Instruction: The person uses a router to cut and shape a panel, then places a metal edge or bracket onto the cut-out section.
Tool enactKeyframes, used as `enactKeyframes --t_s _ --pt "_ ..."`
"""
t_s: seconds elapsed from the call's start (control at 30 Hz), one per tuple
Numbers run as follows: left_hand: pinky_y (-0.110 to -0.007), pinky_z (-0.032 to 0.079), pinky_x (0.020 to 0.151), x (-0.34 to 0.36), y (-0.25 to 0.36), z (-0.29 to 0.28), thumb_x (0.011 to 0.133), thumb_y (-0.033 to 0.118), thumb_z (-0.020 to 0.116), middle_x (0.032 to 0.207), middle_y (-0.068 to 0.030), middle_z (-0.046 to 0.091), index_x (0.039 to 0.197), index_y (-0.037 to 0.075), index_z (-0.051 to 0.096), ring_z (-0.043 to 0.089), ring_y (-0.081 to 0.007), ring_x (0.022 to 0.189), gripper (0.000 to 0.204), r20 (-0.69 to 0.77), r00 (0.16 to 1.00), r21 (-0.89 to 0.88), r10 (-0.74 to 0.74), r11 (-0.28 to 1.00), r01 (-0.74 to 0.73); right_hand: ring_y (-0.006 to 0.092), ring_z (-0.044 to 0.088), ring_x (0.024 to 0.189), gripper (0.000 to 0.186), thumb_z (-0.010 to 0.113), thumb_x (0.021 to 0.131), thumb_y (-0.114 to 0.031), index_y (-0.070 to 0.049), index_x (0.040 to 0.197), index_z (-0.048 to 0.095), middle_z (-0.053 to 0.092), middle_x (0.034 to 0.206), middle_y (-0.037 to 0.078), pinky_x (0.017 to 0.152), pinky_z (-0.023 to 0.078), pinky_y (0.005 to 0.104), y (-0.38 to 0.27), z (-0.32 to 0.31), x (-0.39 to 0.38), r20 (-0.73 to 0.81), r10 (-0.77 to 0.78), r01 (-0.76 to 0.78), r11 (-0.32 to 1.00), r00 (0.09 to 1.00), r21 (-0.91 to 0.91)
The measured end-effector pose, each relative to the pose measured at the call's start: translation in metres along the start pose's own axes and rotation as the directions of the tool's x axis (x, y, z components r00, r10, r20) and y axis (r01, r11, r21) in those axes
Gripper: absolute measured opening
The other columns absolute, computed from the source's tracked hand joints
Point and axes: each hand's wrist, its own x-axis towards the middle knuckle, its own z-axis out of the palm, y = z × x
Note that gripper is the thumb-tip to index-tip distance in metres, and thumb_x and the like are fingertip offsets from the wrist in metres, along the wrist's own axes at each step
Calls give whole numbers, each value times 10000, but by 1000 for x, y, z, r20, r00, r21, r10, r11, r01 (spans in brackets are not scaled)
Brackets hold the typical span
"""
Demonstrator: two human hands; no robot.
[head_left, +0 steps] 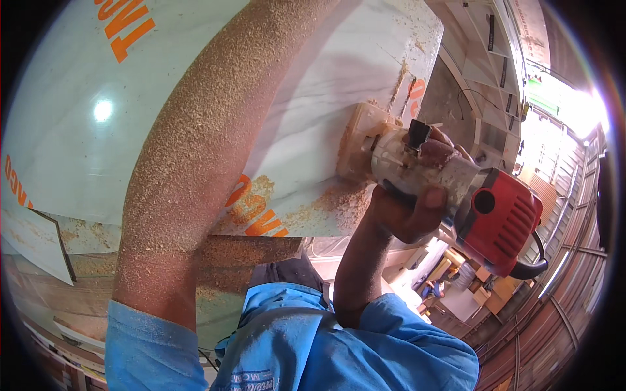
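Observation:
My right hand (412, 218) is wrapped round the body of a trim router (501, 221), which has a red motor cap, a dusty metal housing and a black cord. Its pale, square base (354, 144) rests on a white marble-patterned board (306, 156) with orange lettering. Beyond the base, thin wavy cuts (398, 91) with ragged, dusty edges run along the board. The cutter itself is hidden by the base. My left forearm (208, 111), coated in sawdust, stretches across the board and leaves the picture at the top, so my left hand is out of sight.
Sawdust (349, 202) lies along the board's near edge. A loose board piece (36, 238) sits at the left. White shelving (489, 85) stands beyond the board at the right. Several boxes and boards (469, 293) occupy the floor at the lower right, near a corrugated wall (554, 313).

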Motion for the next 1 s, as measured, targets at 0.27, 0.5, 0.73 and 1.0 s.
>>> enactKeyframes --t_s 0.27,0.5,0.73,1.0 --pt "-431 369 1107 0 -2 -1 832 505 772 1170 -190 659 1169 -17 665 568 -304 1212 631 -18 1000 -47 3 999 -3 364 627 1154 800 765 821 -286 43 1429 364 608 1219 285 1031 515 503 9 2 24 32 -16 17 998 999 -53" --pt "-442 363 1114 -1 1 -5 834 502 767 1165 -185 644 1168 -14 665 563 -312 1198 623 -11 1000 -24 -5 1000 5 288 699 793 417 675 832 -202 113 1096 606 695 921 238 725 598 409 32 32 74 -39 -227 219 963 973 -159" --pt "-442 360 1116 -3 0 -1 848 509 751 1184 -174 635 1181 -17 665 556 -309 1209 629 5 1000 -31 11 999 -11 269 696 865 422 704 815 -211 74 1113 610 670 1029 207 771 620 408 38 30 92 -83 -174 153 965 981 -212" --pt "-453 364 1107 -3 -3 -1 842 499 756 1176 -183 627 1174 -14 672 555 -314 1204 617 -40 998 -24 45 999 -46 254 700 916 342 647 867 -226 63 1049 660 682 1007 169 803 630 408 62 13 110 90 -455 424 715 886 -556"
